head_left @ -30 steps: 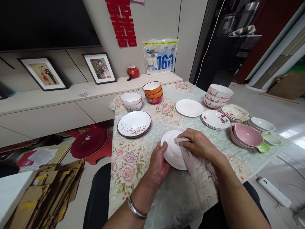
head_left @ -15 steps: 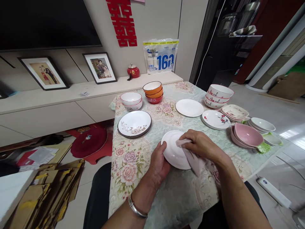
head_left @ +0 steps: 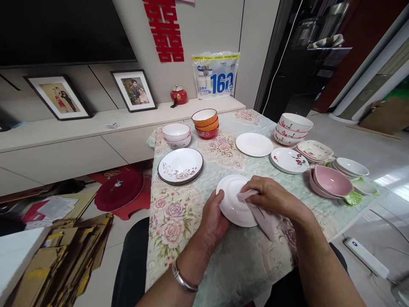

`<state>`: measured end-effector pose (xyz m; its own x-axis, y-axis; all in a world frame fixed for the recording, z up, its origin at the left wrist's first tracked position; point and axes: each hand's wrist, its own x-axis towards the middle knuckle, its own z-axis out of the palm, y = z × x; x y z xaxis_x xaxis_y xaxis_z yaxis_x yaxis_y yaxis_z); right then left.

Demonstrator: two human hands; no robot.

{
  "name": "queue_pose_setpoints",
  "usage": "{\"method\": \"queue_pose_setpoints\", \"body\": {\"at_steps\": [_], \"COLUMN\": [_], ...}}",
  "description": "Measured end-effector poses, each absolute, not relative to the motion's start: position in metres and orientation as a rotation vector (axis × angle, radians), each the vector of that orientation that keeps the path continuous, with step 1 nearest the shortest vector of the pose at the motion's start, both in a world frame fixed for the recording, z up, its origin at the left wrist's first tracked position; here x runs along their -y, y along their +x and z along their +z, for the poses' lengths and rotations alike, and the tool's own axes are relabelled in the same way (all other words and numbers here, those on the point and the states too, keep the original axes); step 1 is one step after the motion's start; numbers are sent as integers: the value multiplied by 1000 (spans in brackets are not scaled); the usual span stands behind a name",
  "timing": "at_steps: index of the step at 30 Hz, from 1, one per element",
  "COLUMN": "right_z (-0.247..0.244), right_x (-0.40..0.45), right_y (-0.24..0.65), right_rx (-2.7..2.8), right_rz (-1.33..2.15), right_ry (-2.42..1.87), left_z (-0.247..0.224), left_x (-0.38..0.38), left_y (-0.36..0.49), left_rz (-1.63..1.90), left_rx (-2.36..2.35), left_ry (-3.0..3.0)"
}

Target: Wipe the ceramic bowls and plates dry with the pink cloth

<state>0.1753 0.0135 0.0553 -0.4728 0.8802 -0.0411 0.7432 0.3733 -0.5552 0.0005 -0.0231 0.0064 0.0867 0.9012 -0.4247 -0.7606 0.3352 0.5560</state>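
Observation:
My left hand (head_left: 216,216) grips the left rim of a white plate (head_left: 234,209), thumb on the upturned face and fingers beneath. The plate is tilted above the tablecloth, and a raised ring shows on the side facing me. In my right hand (head_left: 266,194) a pale pinkish cloth (head_left: 263,219) is pinched and pressed against the plate's right part; its loose end hangs past the rim. Beyond the plate lies a flat white plate (head_left: 254,144). To the left stands a stack of brown-rimmed plates (head_left: 180,165), and to the right a stack of flower-patterned plates (head_left: 289,160).
White bowls (head_left: 176,134) and orange and red bowls (head_left: 205,123) are stacked at the table's back left. Flowered bowls (head_left: 293,128), square dishes (head_left: 315,150), pink bowls (head_left: 332,181) and small white bowls (head_left: 351,167) line the right side. Flattened cardboard (head_left: 64,260) leans at lower left.
My right hand and the cloth have shifted slightly to the right across the plate, and the cloth's loose end hangs further right. My left hand and the plate stay in place.

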Motion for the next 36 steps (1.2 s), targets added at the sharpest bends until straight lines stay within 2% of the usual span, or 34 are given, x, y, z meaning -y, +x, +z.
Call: {"method": "queue_pose_setpoints", "body": {"at_steps": [3,5,10,13,18,24,32,36], "right_z": [52,50,58,63,63,56,64,78], "right_x": [-15,-14,-9,-8,-6,-7,-6,6], "right_y": [168,156,151,171,180,144,151,148], "right_rx": [2261,2259,2420,2449,2388,2400,2330,2489], "right_rz": [534,467,768,899,668,618,247,397], "right_ry": [-1625,-1583,-1234,-1285,-1558,-1331,-1948,-1836], "left_z": [6,5,4,5,6,5,6,4], "left_x": [23,23,23,23,24,24,23,25], "left_y": [1,1,-2,-1,0,-1,1,0], "left_rz": [1260,1258,1244,1238,1252,1262,1234,1248], "left_rx": [-806,-790,-757,-773,-805,-747,-834,-783], "left_ry": [216,215,222,225,205,227,182,214]}}
